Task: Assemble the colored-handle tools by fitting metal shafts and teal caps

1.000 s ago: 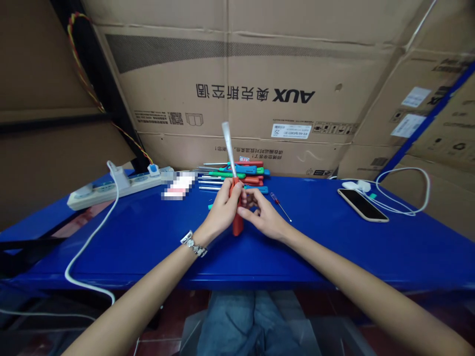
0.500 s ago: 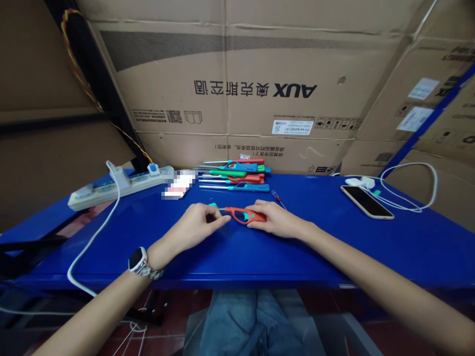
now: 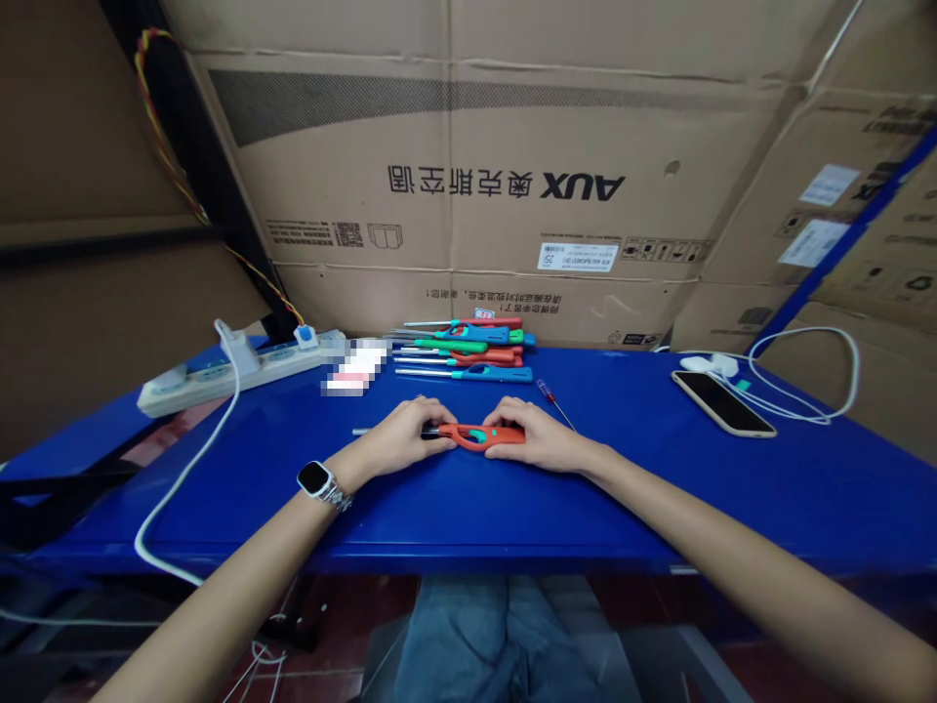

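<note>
Both hands hold a red long-necked gas lighter (image 3: 468, 438) with a green trigger, lying lengthwise just over the blue table. My right hand (image 3: 540, 436) is closed round its handle end at the right. My left hand (image 3: 410, 436) pinches the lighter's front end, where a dark part shows between the fingers. A metal tube (image 3: 359, 432) sticks out to the left from behind that hand; its middle stretch is hidden. Behind the hands lies a pile of similar lighters (image 3: 494, 374) in red, blue and green. A small screwdriver (image 3: 556, 403) rests behind my right hand.
A white power strip (image 3: 220, 376) with a plugged-in cable stands at the left, beside a blurred flat item (image 3: 357, 367). At the right lie a phone (image 3: 723, 402) and a coiled white cable (image 3: 841, 410). Cardboard (image 3: 505, 127) walls the back of the blue table (image 3: 468, 522).
My left hand has moved right and slightly nearer, onto the lighter's front end. The lighter has come slightly nearer too. The metal tube now shows left of my hand; the green piece there is out of sight.
</note>
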Motion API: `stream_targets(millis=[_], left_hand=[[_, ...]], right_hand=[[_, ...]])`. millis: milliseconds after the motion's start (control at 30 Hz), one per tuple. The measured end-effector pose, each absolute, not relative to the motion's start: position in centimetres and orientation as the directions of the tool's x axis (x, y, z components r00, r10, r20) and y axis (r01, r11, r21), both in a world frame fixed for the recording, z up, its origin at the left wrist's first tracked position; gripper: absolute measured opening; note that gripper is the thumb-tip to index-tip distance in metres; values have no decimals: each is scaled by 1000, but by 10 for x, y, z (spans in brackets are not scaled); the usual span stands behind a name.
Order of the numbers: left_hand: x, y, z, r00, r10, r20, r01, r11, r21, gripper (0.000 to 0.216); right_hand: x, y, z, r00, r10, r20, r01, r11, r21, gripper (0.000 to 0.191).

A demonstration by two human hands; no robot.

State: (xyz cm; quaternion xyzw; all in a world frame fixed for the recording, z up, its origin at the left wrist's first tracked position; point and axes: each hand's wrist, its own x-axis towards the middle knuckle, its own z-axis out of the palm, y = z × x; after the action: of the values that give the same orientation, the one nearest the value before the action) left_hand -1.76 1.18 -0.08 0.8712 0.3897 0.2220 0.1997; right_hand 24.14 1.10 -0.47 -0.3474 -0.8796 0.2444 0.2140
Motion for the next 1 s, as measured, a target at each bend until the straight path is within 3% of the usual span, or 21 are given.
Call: stream_targets(millis=[267, 433, 500, 600, 767, 867, 1000], left_hand=[[-20, 12, 2, 633, 737, 237, 521, -632, 575, 26], [-17, 11, 3, 601, 772, 205, 541, -582, 607, 23], [-18, 8, 5, 604, 773, 192, 549, -579, 603, 22], [-24, 4, 8, 587, 785, 197, 580, -577, 574, 30], [-34, 2, 12, 590, 777, 218, 600, -603, 525, 20], [-36, 3, 10, 594, 772, 226, 597, -612, 519, 19], [-35, 5, 6, 603, 754, 259, 580, -638, 507, 18]], right_hand=[[242, 15, -6, -648, 734, 203, 428, 572, -700, 35], [244, 19, -11, -573, 794, 201, 283, 423, -861, 42], [244, 21, -10, -534, 819, 210, 274, 403, -873, 42], [245, 25, -6, -473, 838, 273, 397, 479, -783, 37], [241, 33, 0, -487, 843, 228, 703, 534, -469, 34], [234, 29, 1, -452, 846, 283, 736, 533, -418, 30], [219, 12, 6, -511, 772, 378, 651, 635, -416, 18]])
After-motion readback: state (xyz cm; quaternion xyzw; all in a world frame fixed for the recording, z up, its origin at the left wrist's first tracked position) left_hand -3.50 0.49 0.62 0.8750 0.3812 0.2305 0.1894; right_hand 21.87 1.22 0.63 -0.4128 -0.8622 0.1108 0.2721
